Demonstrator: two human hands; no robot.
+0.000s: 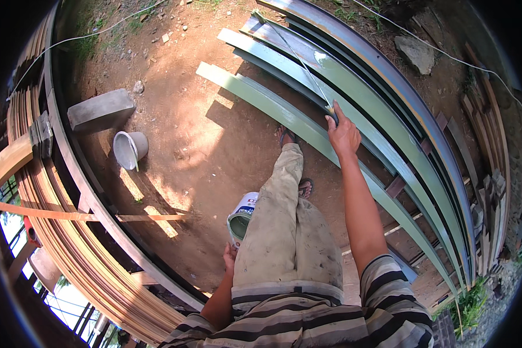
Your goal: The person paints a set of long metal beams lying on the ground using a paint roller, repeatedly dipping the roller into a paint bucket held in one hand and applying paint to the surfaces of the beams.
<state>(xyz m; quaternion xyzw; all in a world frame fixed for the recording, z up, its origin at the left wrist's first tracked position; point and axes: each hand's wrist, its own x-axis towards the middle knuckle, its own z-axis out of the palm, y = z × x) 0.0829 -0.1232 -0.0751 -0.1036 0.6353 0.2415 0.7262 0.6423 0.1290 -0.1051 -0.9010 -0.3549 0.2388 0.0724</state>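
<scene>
Right grip (344,133) curled round tool handle (332,116); left grip (230,257) clasping bucket (244,207) (greenish inside).

Green beams (354,87) glossy metal; grey bucket (140,142) matt plastic; block (100,110) matt concrete.

One head-worn fisheye camera looks steeply down.

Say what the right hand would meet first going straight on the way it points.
The right hand would probably meet the long green beams first, though its height above them is unclear.
</scene>
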